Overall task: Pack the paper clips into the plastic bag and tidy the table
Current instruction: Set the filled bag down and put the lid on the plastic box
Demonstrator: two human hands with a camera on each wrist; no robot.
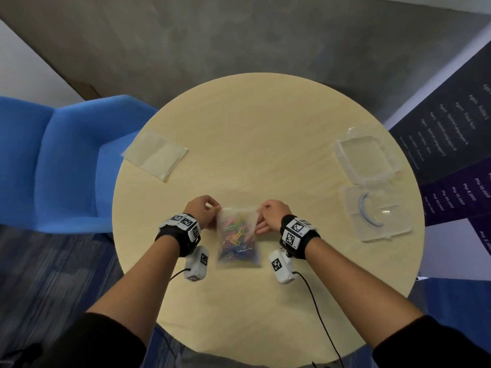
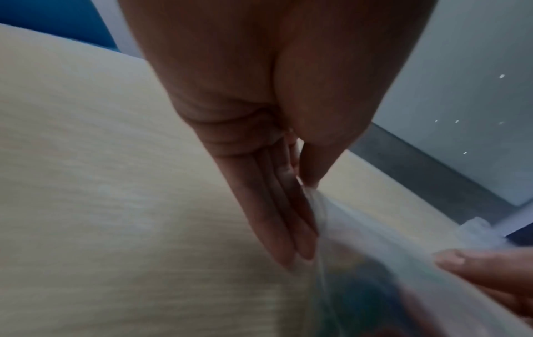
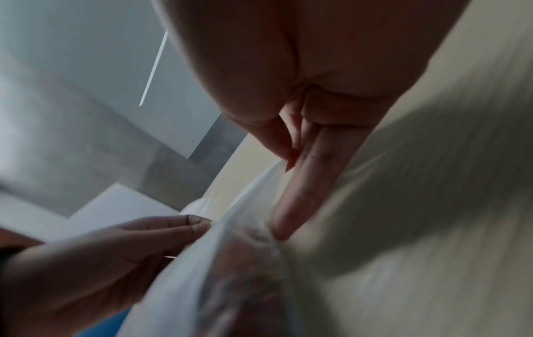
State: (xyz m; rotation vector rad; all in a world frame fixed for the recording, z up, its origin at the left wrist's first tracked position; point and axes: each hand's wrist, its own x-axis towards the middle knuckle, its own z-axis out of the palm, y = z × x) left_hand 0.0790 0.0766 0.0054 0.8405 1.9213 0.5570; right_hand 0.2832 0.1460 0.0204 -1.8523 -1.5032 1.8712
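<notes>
A clear plastic bag (image 1: 237,236) holding several coloured paper clips (image 1: 236,229) lies on the round wooden table (image 1: 265,128) near me. My left hand (image 1: 203,211) pinches the bag's top left corner, and my right hand (image 1: 271,213) pinches the top right corner. In the left wrist view the thumb and fingers (image 2: 288,205) close on the bag's edge (image 2: 360,228). In the right wrist view my thumb and fingers (image 3: 303,177) pinch the bag's rim (image 3: 251,205), blurred.
A stack of empty clear bags (image 1: 155,154) lies at the table's left. An open clear plastic box (image 1: 372,181) sits at the right edge, its lower half holding a blue curved piece (image 1: 366,211). A blue chair (image 1: 61,160) stands left of the table.
</notes>
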